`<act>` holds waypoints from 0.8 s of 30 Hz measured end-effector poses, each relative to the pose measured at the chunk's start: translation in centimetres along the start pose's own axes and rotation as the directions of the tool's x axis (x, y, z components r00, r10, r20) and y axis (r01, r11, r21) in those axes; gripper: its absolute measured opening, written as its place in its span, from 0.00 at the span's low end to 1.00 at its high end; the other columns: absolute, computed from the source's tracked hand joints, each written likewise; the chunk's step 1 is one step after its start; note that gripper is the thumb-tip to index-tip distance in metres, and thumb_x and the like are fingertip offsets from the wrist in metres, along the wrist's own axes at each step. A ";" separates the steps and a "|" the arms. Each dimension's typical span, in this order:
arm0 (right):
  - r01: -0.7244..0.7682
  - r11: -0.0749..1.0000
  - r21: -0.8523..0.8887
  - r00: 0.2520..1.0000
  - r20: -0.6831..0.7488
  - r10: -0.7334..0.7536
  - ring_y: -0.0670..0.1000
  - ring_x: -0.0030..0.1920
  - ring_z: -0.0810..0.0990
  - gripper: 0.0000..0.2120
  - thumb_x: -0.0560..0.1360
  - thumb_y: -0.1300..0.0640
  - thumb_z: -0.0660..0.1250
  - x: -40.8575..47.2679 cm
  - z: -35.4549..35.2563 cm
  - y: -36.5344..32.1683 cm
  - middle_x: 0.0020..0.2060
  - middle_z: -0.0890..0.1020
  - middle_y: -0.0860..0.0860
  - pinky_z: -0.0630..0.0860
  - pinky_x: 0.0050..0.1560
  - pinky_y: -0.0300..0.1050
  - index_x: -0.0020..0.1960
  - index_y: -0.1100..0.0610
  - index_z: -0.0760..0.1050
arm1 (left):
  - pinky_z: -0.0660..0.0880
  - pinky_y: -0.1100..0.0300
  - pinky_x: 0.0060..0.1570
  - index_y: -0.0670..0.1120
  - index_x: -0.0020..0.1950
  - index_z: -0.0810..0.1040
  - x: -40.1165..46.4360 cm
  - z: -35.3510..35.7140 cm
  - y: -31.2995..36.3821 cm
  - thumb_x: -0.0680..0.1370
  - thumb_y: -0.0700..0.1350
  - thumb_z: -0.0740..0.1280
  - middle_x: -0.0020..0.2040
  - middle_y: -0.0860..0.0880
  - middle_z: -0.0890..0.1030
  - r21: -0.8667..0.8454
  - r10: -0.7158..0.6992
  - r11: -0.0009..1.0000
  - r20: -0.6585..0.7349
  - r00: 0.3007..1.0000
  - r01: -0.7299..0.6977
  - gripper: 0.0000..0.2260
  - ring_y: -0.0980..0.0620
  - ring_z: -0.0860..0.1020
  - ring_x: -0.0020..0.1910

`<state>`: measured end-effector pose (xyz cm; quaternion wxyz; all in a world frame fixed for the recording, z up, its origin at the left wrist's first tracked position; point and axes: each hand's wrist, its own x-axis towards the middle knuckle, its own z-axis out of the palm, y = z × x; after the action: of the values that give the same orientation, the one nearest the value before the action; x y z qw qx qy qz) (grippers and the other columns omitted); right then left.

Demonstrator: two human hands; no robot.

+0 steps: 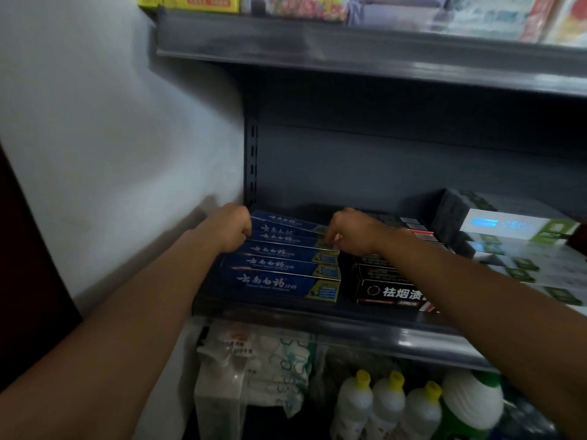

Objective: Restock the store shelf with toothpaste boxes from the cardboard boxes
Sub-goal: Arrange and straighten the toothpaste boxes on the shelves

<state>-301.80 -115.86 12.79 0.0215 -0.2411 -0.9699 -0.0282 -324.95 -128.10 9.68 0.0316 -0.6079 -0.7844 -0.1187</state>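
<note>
1. Nearest us, white bottles [387, 404] stand on the lower shelf.
2. Blue boxes [286, 265] lie in a row on the middle shelf [349, 325], beside black boxes [387, 290].
3. Our left hand [230, 227] and right hand [352, 231] grip the ends of the rear blue boxes.

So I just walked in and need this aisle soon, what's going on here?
A person is restocking toothpaste. The left hand and right hand grip the two ends of the rear blue boxes at the left end of the shelf. Black boxes and white and green boxes lie beside them.
</note>
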 end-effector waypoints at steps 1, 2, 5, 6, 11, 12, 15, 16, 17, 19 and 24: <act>0.007 1.000 0.003 1.000 -0.005 -0.007 0.53 0.53 0.79 0.12 0.72 0.66 0.66 -0.1 0.0 0.0 0.51 0.84 0.53 0.75 0.55 0.45 0.52 0.58 0.84 | 0.75 0.53 0.58 0.42 0.56 0.83 -0.1 0.0 0.0 0.75 0.36 0.68 0.57 0.43 0.81 -0.004 0.004 1.000 -0.005 1.000 -0.004 0.11 0.46 0.79 0.55; 0.016 1.000 0.005 1.000 -0.008 -0.016 0.53 0.52 0.80 0.12 0.72 0.66 0.66 -0.1 0.1 0.0 0.50 0.84 0.53 0.76 0.54 0.45 0.51 0.58 0.84 | 0.75 0.53 0.58 0.42 0.56 0.83 -0.2 -0.1 0.0 0.75 0.36 0.68 0.57 0.43 0.81 -0.005 0.005 1.000 -0.009 1.000 -0.005 0.11 0.46 0.79 0.54; 0.028 0.999 0.036 1.000 0.001 -0.028 0.52 0.52 0.79 0.12 0.72 0.67 0.66 0.1 0.5 -0.1 0.48 0.85 0.52 0.76 0.55 0.46 0.50 0.58 0.85 | 0.75 0.53 0.58 0.42 0.55 0.83 -0.5 -0.1 0.0 0.75 0.35 0.68 0.56 0.43 0.82 -0.017 0.002 1.000 -0.019 1.000 -0.003 0.10 0.46 0.79 0.54; 0.024 0.999 0.049 1.000 0.005 -0.024 0.52 0.53 0.78 0.11 0.72 0.66 0.67 0.1 0.6 -0.2 0.49 0.85 0.51 0.76 0.56 0.45 0.50 0.57 0.84 | 0.75 0.53 0.58 0.42 0.55 0.83 -0.5 -0.1 0.0 0.75 0.35 0.67 0.56 0.43 0.82 -0.026 0.001 1.000 -0.022 1.000 -0.002 0.10 0.47 0.80 0.53; 0.004 0.996 0.092 1.000 -0.022 -0.002 0.50 0.52 0.80 0.13 0.72 0.67 0.66 -0.2 0.5 -0.2 0.49 0.85 0.50 0.76 0.56 0.42 0.51 0.57 0.84 | 0.74 0.56 0.58 0.43 0.55 0.83 -0.9 -0.2 0.2 0.76 0.35 0.67 0.56 0.44 0.81 -0.034 -0.001 0.999 -0.045 0.999 -0.001 0.11 0.47 0.79 0.53; 0.002 0.996 0.094 1.000 -0.027 0.000 0.50 0.53 0.80 0.13 0.73 0.67 0.66 -0.2 0.5 -0.2 0.49 0.85 0.50 0.76 0.56 0.42 0.51 0.57 0.84 | 0.74 0.56 0.58 0.42 0.55 0.83 -1.0 -0.2 0.3 0.76 0.35 0.67 0.56 0.44 0.81 -0.033 0.000 0.999 -0.053 0.999 -0.002 0.10 0.47 0.79 0.54; 0.022 0.995 0.096 0.999 -0.026 -0.019 0.49 0.54 0.80 0.14 0.73 0.69 0.65 -0.2 0.5 -0.5 0.50 0.85 0.50 0.75 0.57 0.41 0.51 0.58 0.84 | 0.75 0.55 0.57 0.42 0.55 0.83 -1.1 -0.1 0.3 0.76 0.35 0.66 0.55 0.43 0.81 -0.031 -0.001 1.000 -0.068 0.998 -0.001 0.10 0.46 0.79 0.53; 0.026 0.994 0.103 1.000 -0.020 -0.024 0.49 0.54 0.80 0.14 0.73 0.69 0.64 -0.3 0.6 -0.6 0.51 0.85 0.50 0.75 0.56 0.39 0.52 0.58 0.84 | 0.75 0.56 0.57 0.41 0.54 0.83 -1.1 -0.2 0.3 0.76 0.35 0.67 0.55 0.43 0.82 -0.030 -0.001 1.000 -0.068 0.998 -0.002 0.10 0.46 0.79 0.53; 0.033 0.994 0.107 0.999 -0.018 -0.031 0.49 0.54 0.81 0.14 0.73 0.69 0.64 -0.3 0.6 -0.7 0.51 0.85 0.51 0.74 0.56 0.38 0.52 0.59 0.84 | 0.75 0.56 0.56 0.41 0.54 0.84 -1.1 -0.2 0.2 0.76 0.35 0.67 0.54 0.43 0.82 -0.032 0.002 0.999 -0.071 0.997 -0.004 0.10 0.46 0.79 0.52; 0.039 0.993 0.110 0.999 -0.020 -0.037 0.49 0.53 0.81 0.14 0.73 0.70 0.64 -0.5 0.6 -0.8 0.51 0.85 0.51 0.74 0.55 0.37 0.53 0.59 0.83 | 0.75 0.56 0.55 0.41 0.53 0.84 -1.1 -0.1 0.1 0.76 0.35 0.67 0.53 0.43 0.82 -0.042 0.001 0.999 -0.075 0.997 -0.004 0.09 0.47 0.79 0.51; 0.018 0.991 0.135 1.000 -0.007 -0.017 0.48 0.52 0.81 0.13 0.73 0.69 0.65 -0.6 0.4 -1.0 0.51 0.85 0.51 0.74 0.55 0.38 0.53 0.60 0.83 | 0.75 0.56 0.56 0.40 0.51 0.84 -1.1 -0.1 0.1 0.75 0.35 0.68 0.53 0.44 0.83 -0.050 -0.003 0.999 -0.067 0.998 -0.001 0.08 0.47 0.80 0.51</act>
<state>-301.73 -116.96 12.31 0.0404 -0.2304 -0.9716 0.0366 -324.59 -129.15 9.58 0.0426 -0.6038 -0.7801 -0.1585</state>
